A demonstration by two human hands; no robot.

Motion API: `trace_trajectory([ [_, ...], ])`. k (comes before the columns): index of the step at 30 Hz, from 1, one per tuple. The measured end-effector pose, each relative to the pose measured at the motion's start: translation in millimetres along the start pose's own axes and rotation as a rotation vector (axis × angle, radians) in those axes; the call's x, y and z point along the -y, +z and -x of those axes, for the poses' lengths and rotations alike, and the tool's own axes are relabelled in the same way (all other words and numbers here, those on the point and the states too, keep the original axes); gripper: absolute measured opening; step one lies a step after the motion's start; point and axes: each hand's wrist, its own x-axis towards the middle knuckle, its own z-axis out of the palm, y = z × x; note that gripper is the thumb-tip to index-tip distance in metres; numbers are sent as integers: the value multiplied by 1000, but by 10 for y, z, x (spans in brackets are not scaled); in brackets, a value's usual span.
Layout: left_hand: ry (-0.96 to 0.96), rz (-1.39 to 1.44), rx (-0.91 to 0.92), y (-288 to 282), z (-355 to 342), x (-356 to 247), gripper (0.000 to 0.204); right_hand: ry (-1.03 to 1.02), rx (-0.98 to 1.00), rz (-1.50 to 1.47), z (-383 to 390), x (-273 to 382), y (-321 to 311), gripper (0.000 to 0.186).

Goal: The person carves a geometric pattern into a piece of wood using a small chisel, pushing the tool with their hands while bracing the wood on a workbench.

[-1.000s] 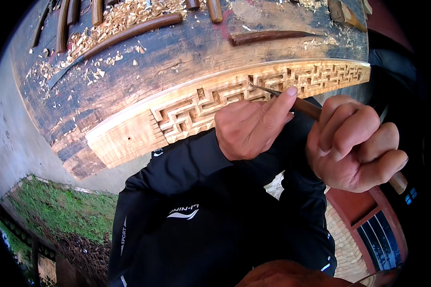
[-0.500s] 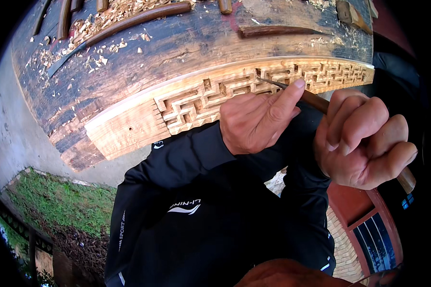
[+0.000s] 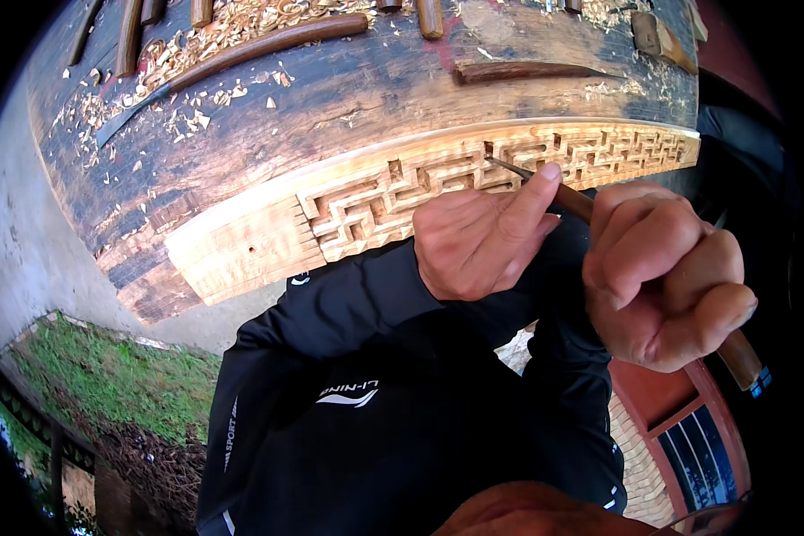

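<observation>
Across the upper middle of the picture lies a long pale wood board (image 3: pixel 375 205), on a dark, worn table (image 3: pixel 268 147). It goes from the left middle up to the upper right.

A lot of this board looks done. A pattern of bends and corners, like a maze, runs from near its left end to close to its right end. Some little pockets in it are deep and dark. At the right side the shapes look very small, so I can't tell how neat they are. The left end (image 3: pixel 219 255) is flat and plain, with just one small dark hole. I can't tell if that end is meant to be plain. I also can't tell if the bottoms of the grooves are smooth or rough, so maybe some cleaning up is left.

The right hand (image 3: pixel 665 272), at the right middle, is curled tight around the wooden handle of a thin tool (image 3: pixel 573 203). The handle's end pokes out below the fist. The left hand (image 3: pixel 482 241), in the middle, is half curled with its back up, by the board's lower edge. One of its fingertips lies against the tool. I can't see if the hand pinches it too. The tool's tip is at a dark pocket in the upper middle.

Curly wood shavings (image 3: pixel 241 31) lie at the upper left, beside a long tool with a bent handle (image 3: pixel 268 46). Another wooden-handled tool (image 3: pixel 527 71) lies at the upper right.
</observation>
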Motion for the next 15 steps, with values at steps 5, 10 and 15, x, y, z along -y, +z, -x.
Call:
trace_trajectory([
  [5,-22,20,-57,15,35,12,65,-20,111,60,25,-64,-5,52],
  [10,22,36,-51,9,10,33,61,-60,246,54,38,-54,-37,51],
  [15,42,84,-26,-18,10,52,60,-75,421,-122,-102,-78,-82,55],
])
